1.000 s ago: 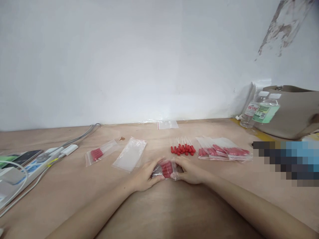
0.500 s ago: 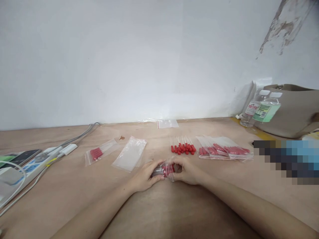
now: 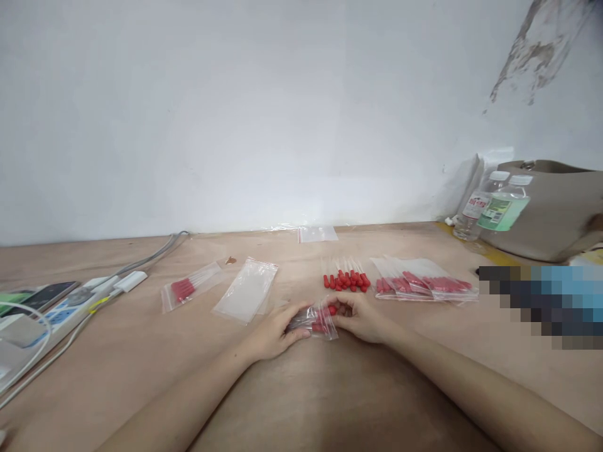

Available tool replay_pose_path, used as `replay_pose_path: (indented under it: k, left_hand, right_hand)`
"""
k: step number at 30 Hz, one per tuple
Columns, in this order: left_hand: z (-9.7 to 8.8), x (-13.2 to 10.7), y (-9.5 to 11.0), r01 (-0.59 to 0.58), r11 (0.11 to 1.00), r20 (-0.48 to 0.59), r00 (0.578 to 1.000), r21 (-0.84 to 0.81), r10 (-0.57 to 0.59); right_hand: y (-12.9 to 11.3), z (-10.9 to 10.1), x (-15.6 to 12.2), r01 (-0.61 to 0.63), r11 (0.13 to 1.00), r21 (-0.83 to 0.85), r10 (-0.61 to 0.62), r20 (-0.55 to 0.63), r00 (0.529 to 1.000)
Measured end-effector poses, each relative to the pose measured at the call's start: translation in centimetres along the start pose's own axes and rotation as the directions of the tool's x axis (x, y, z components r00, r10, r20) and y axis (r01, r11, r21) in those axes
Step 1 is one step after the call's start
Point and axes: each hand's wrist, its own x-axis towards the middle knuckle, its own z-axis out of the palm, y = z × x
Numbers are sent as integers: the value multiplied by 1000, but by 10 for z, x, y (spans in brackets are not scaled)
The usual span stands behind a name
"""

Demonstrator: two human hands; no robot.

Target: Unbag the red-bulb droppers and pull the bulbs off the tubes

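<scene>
My left hand is closed round a clear zip bag that holds red-bulbed glass droppers, their clear tubes pointing left. At the bag's right end, my right hand pinches the red bulb of a dropper. How far that dropper sits inside the bag I cannot tell. Just beyond my hands lies a loose pile of red-bulbed droppers, tubes pointing away from me. To its right, several filled zip bags overlap. Flat zip bags without droppers lie left of the pile.
Another filled bag lies farther left. A power strip with cables and phones takes up the left edge. Against the wall lies a flat bag. Two bottles and a grey-beige bag stand at the back right.
My right hand has shifted slightly right and up from the bag's mouth. A red bulb now shows at its fingertips, and the bag's open end is more exposed.
</scene>
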Motion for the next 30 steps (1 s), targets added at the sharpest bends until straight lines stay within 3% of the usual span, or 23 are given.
replay_pose_path:
  k: [3, 7, 11, 14, 16, 20, 23, 25, 26, 28, 30]
  left_hand:
    - [0, 0, 0, -7, 1000, 9, 1000, -4, 7]
    - [0, 0, -2, -3, 1000, 9, 1000, -7, 3]
    - [2, 1, -4, -1, 1000, 7, 1000, -3, 1]
    - [3, 1, -4, 3, 1000, 7, 1000, -2, -3]
    - [3, 0, -4, 2, 1000, 4, 1000, -6, -2]
    - [-4, -1, -5, 2, 998, 45, 999, -60, 1]
    - [-11, 7, -1, 19, 976, 31, 999, -218, -13]
    - [-14, 21, 5, 97, 901, -57, 990, -422, -133]
    - [-14, 30, 10, 158, 818, -71, 969, -553, -236]
    - [-12, 49, 20, 287, 551, 53, 914, -784, -402]
    - [-9, 66, 28, 380, 304, 215, 861, -874, -460]
  right_hand:
    - [-2, -9, 0, -160, 977, 142, 162, -3, 987]
    - [-9, -27, -3, -353, 870, 343, 356, 56, 933]
    - [-11, -30, -5, -346, 819, 458, 355, 71, 932]
    - [-16, -35, -5, -318, 860, 400, 330, 40, 943]
    - [-25, -49, -7, -300, 899, 320, 314, 7, 949]
    - [-47, -87, -13, -262, 946, 192, 293, -160, 942]
    - [-47, -90, -12, -127, 986, 108, 161, -424, 891]
    - [-39, -73, -7, 6, 998, -64, -40, -536, 843]
    - [-34, -61, -3, 73, 979, -188, -168, -558, 813]
    - [-24, -36, 5, 162, 872, -462, -385, -442, 810]
    - [-17, -14, 11, 276, 726, -630, -498, -205, 843]
